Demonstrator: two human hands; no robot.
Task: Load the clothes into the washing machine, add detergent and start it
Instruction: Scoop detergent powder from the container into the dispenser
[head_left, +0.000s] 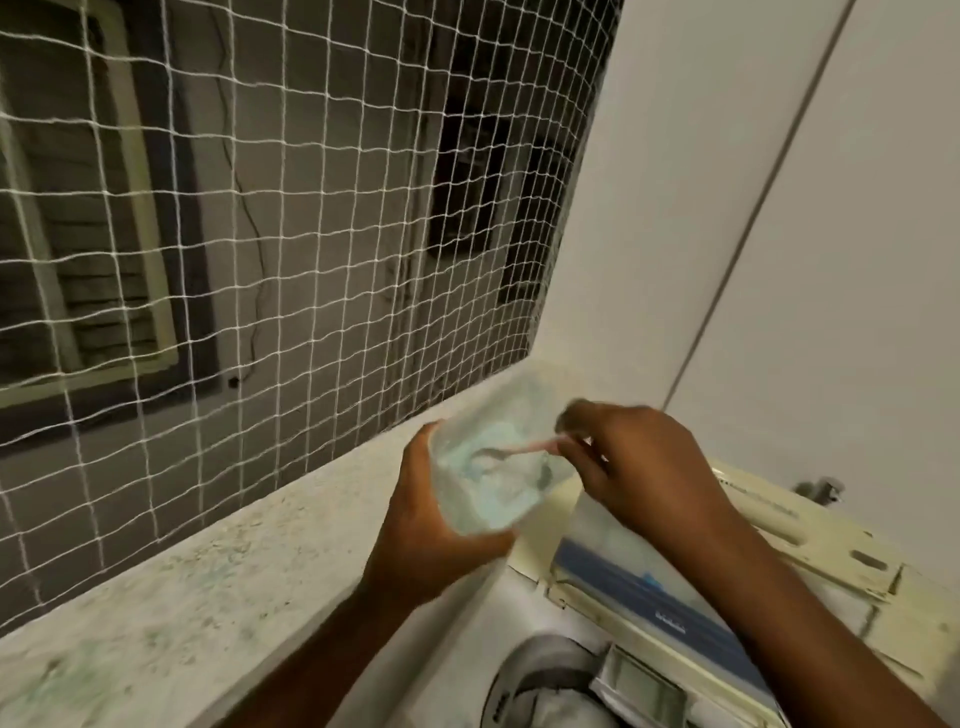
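Note:
My left hand (434, 525) grips a clear plastic container (501, 452) from below, tilted toward me; pale blue detergent powder (498, 488) lies inside it. My right hand (639, 457) pinches the handle of a small pink spoon (524, 449) whose bowl dips into the powder. Both hands hover above the top-loading washing machine (524, 618). Its round drum opening (545, 686) shows at the bottom edge with grey cloth inside. The raised lid (649, 571) stands open behind the drum, under my right forearm. The frame is motion-blurred.
A speckled stone ledge (208, 571) runs along the left of the machine. White netting (311, 208) covers the opening above the ledge. A white wall (779, 208) stands to the right, and a tap (821, 491) sits behind the machine's yellowed back panel (831, 551).

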